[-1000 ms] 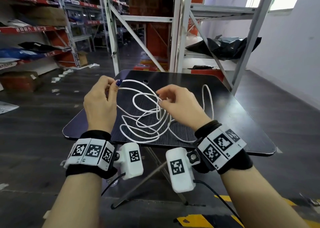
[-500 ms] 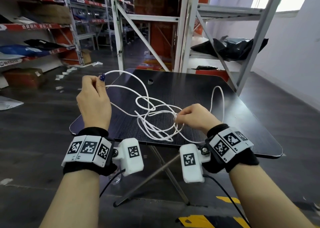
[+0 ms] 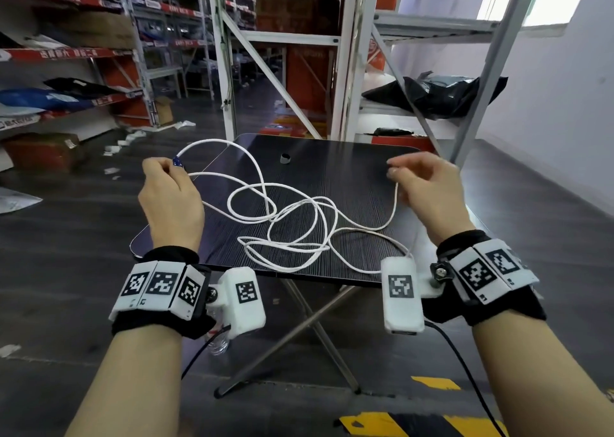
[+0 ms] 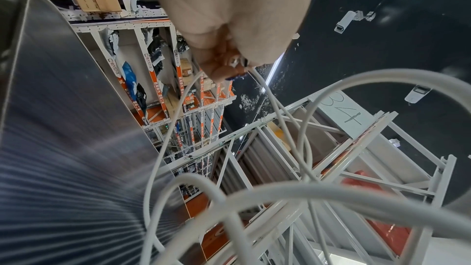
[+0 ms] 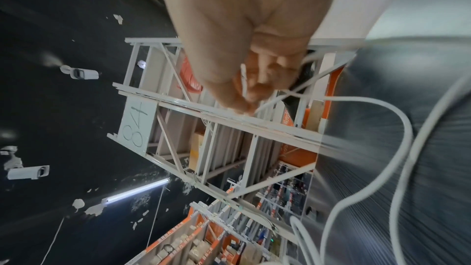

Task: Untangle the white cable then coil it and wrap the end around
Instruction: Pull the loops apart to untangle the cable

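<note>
A long white cable (image 3: 292,224) lies in loose, crossing loops on the black table (image 3: 349,170). My left hand (image 3: 166,184) is raised over the table's left edge and pinches a bend of the cable (image 4: 265,92) between thumb and fingers. My right hand (image 3: 428,184) is up at the right and pinches another stretch of the cable (image 5: 244,80), which hangs down from it to the pile. The cable's loops (image 5: 397,148) sag between the two hands. Its ends are not clear to see.
A small dark ring (image 3: 285,158) sits near the table's far edge. Metal shelving (image 3: 349,71) stands close behind the table, with a black bag (image 3: 438,94) on a shelf at right. A plastic bottle (image 3: 219,343) stands on the floor under the table.
My right hand has risen from the middle of the pile and swung out to the right, drawing a strand with it. The loops have spread wider over the table. My left hand stayed raised at left.
</note>
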